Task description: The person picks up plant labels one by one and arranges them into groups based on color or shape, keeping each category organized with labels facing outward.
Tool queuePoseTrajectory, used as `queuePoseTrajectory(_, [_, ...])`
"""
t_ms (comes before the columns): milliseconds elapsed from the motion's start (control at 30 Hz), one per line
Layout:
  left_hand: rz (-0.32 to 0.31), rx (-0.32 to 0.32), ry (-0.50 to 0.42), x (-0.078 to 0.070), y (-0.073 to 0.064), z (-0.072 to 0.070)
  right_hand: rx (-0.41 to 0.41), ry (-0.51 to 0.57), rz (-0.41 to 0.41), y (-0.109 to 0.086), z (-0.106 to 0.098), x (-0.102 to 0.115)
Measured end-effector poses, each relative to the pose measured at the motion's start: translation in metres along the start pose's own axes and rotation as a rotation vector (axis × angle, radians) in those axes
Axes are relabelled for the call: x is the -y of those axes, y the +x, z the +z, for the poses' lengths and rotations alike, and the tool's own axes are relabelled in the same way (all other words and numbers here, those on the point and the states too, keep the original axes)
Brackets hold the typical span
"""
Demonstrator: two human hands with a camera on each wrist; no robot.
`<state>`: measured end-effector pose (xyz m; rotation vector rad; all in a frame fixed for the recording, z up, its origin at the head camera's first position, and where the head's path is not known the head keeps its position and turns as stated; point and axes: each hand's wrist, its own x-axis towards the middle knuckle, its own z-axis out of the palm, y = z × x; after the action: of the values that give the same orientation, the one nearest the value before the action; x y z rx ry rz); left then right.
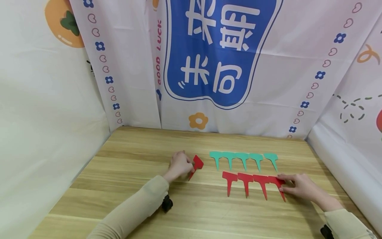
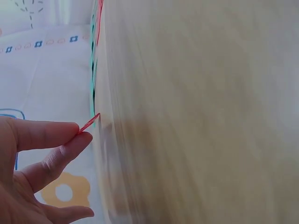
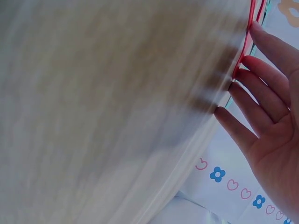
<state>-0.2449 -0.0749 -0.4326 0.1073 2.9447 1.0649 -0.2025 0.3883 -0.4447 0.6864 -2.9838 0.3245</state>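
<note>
My left hand [image 1: 180, 166] pinches a red T-shaped plant label [image 1: 198, 162] between thumb and finger, left of the two rows. In the left wrist view that label [image 2: 88, 123] appears edge-on at the fingertips. My right hand [image 1: 301, 187] touches the rightmost red plant label [image 1: 280, 191] of the lower row. Its fingers [image 3: 259, 88] reach out fairly straight against the label and the tabletop in the right wrist view. Several red plant labels [image 1: 245, 181] lie side by side, stems pointing toward me. Just behind them runs a row of green plant labels [image 1: 243, 157].
The wood-grain table [image 1: 125, 179] ends at a printed white cloth [image 1: 134, 99] hanging behind it. More cloth hangs at the left [image 1: 44, 116] and right sides [image 1: 352, 132]. A black wrist device [image 1: 167, 203] sits below the left sleeve.
</note>
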Motion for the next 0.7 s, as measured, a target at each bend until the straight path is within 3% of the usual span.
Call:
queuePoseTrajectory(400, [0.059, 0.068, 0.068, -0.021, -0.011, 0.011, 0.001, 0.001, 0.004, -0.001, 0.0, 0.0])
queuePoseTrajectory(700, [0.087, 0.113, 0.129, -0.028, -0.015, 0.023, -0.005, 0.001, 0.006, 0.0, 0.001, -0.001])
